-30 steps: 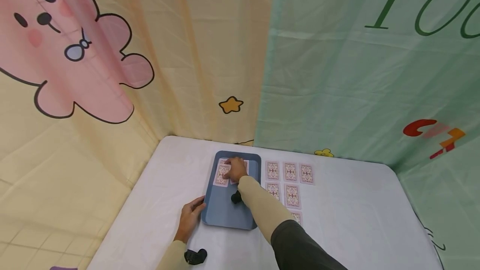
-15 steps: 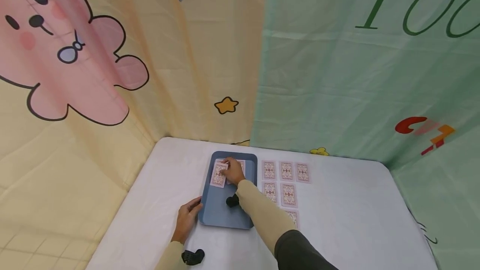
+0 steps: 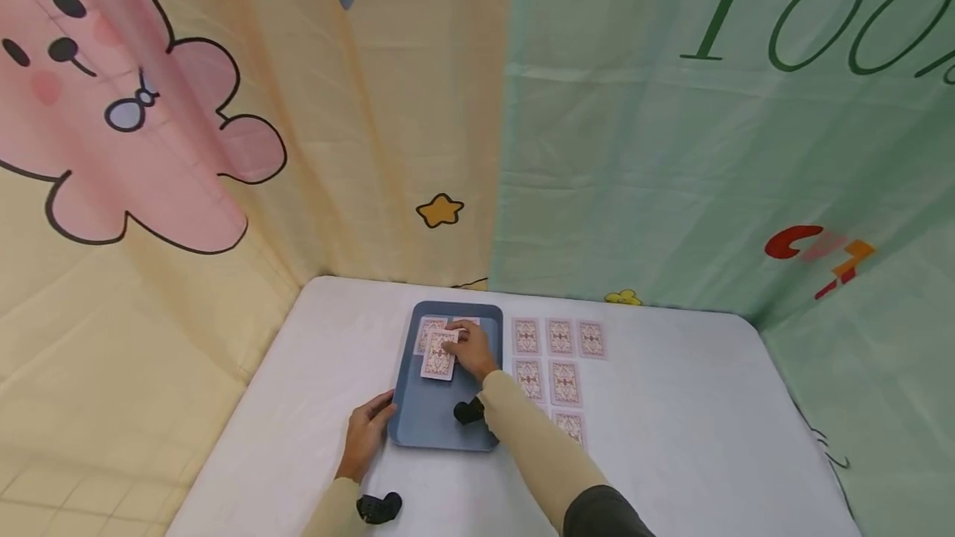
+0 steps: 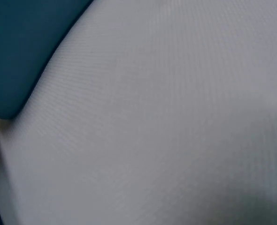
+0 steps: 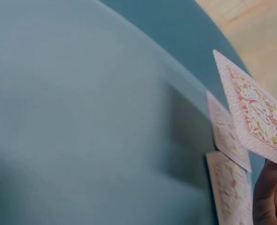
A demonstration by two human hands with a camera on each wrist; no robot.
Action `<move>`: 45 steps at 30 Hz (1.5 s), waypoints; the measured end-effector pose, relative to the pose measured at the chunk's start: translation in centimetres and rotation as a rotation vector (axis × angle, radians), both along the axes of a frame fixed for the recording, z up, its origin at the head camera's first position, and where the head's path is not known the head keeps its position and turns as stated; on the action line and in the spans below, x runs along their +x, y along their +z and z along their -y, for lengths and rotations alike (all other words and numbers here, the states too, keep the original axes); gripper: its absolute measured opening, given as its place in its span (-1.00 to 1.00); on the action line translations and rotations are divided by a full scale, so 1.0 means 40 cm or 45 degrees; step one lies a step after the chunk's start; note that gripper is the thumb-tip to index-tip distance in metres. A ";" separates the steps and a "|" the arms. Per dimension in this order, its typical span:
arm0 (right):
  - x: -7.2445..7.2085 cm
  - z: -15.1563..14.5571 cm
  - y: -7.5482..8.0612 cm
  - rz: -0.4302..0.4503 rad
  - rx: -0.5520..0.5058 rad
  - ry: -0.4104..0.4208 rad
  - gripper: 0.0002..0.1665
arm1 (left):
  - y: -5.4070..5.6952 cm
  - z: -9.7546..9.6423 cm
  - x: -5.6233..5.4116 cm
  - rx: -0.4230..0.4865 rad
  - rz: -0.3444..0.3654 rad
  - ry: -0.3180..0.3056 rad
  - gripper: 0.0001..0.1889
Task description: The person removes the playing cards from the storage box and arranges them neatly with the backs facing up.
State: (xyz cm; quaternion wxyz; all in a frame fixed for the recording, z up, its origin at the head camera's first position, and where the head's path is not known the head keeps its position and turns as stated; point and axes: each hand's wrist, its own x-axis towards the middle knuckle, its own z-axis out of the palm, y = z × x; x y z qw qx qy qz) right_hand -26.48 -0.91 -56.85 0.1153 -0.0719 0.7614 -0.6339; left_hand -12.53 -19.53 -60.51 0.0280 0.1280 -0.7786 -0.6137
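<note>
Between the right hand's [image 3: 474, 350] thumb and fingers is a playing card [image 3: 438, 356], back side up. The right wrist view shows this card [image 5: 258, 110] tilted and raised above the blue tray [image 3: 440, 425]. Two more cards lie face down at the tray's far end: a left card [image 3: 428, 331] and a right card [image 3: 466, 323], partly hidden by the hand. At the tray's left rim, the left hand [image 3: 363, 436] touches the edge with relaxed fingers. In the left wrist view only the tray's corner [image 4: 21, 51] and white cloth show clearly; the left fingers are not seen there.
Right of the tray, several face-down cards stand in rows on the white table [image 3: 671, 421], including a top-row card [image 3: 560, 337] and a nearest card [image 3: 569, 427]. The right forearm crosses the tray's right edge. Printed curtains [image 3: 634, 147] hang behind the table.
The right hand has lifted the card off the left card in the tray and drawn it slightly nearer. The left hand stays at the tray's rim; the head view has shifted a little.
</note>
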 end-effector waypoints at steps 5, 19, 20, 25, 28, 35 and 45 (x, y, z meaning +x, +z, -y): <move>0.002 -0.039 0.014 0.002 0.018 -0.006 -0.65 | -0.001 0.007 -0.002 0.007 -0.004 0.004 -0.59; 0.023 -0.146 0.019 0.012 -0.105 -0.085 -0.54 | -0.002 0.018 -0.009 -0.028 -0.026 0.022 -0.62; 0.026 -0.155 0.017 0.021 -0.127 -0.085 -0.52 | -0.001 0.017 -0.008 -0.024 -0.022 0.016 -0.62; 0.037 -0.205 0.015 0.055 -0.166 -0.113 -0.51 | 0.001 0.013 -0.010 -0.022 0.002 0.015 -0.62; 0.041 -0.234 0.013 0.055 -0.156 -0.149 -0.55 | 0.003 0.013 -0.010 -0.023 0.004 0.006 -0.61; 0.052 -0.309 -0.002 0.086 -0.141 -0.253 -0.58 | 0.007 0.011 -0.004 -0.008 0.030 -0.021 -0.60; 0.056 -0.434 -0.022 0.115 -0.087 -0.393 -0.54 | 0.004 0.000 -0.004 0.013 0.031 -0.033 -0.59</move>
